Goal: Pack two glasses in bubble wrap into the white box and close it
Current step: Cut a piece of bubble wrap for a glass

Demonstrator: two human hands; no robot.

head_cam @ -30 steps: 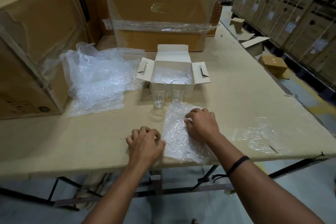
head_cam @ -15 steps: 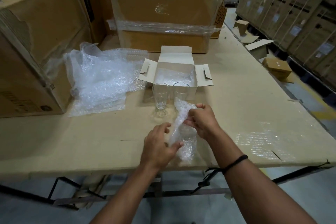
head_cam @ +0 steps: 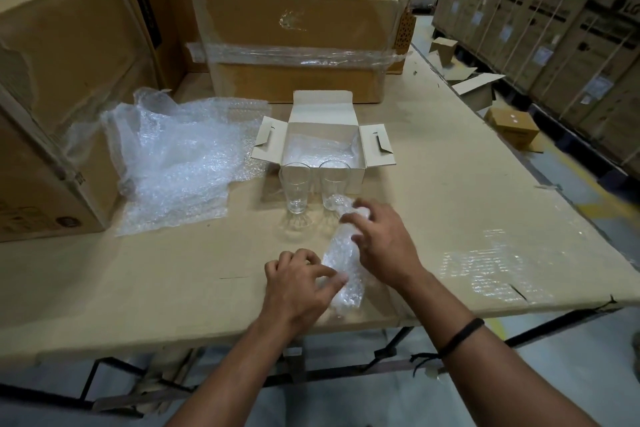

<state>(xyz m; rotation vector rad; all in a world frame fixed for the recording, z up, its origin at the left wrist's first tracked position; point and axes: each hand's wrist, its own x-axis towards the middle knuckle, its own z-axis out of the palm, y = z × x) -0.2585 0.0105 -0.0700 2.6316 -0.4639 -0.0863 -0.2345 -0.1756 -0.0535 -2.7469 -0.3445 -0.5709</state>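
Bubble wrap sheet [head_cam: 341, 263], flat a second ago, is now gathered into a roll between both hands.
Its long axis runs from the worktop's [head_cam: 138, 288] front edge toward the white box [head_cam: 356, 177]. The left hand [head_cam: 301, 284] pinches the near end and the right hand [head_cam: 381, 243] grips the far part. Two glasses [head_cam: 294, 187] [head_cam: 334, 184] stand upright just before the open box. One loose wrap pile [head_cam: 173, 156] lies left. Lettering on the big carton [head_cam: 294, 21] is not clearly legible. The stacked cartons [head_cam: 606, 28] at right show "LG".
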